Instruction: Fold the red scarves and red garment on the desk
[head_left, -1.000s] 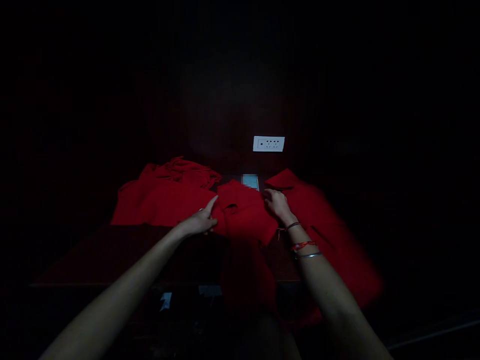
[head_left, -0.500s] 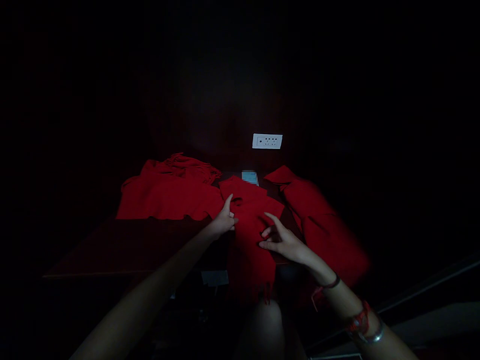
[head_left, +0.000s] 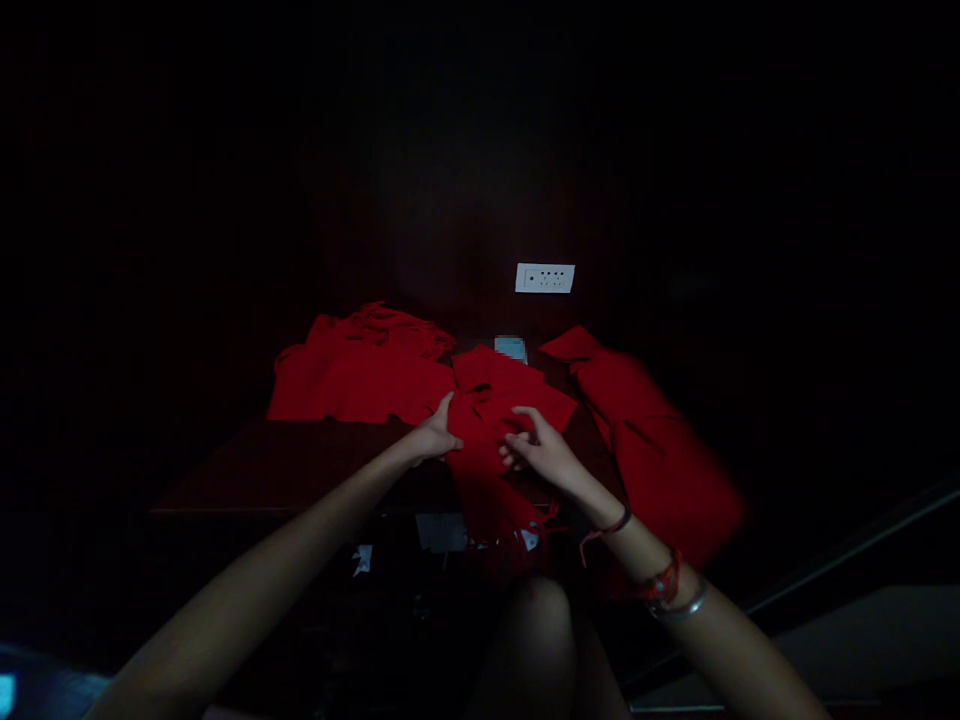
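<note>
A red fringed scarf (head_left: 480, 490) lies across the dark table in front of me, its end hanging over the front edge. My left hand (head_left: 433, 437) is closed on the scarf's left side, thumb on top and the other fingers hidden beneath. Over the scarf's right side is my right hand (head_left: 541, 450), its fingers bent and apart. The index finger reaches towards the cloth, and I see nothing clearly gripped there. Folds and a dark gap show in the cloth just beyond both hands.
More red cloth with fringe (head_left: 360, 375) lies in a heap on the left of the table (head_left: 247, 465). Another red cloth (head_left: 645, 420) lies at the right. Behind are a pale blurred card (head_left: 511, 348) and a wall socket (head_left: 545, 278). My knee (head_left: 536, 630) is below.
Both hands have moved slightly up and left in view. My left hand now wraps the scarf's edge. The hanging fringed end is drawn higher and swings to the right.
</note>
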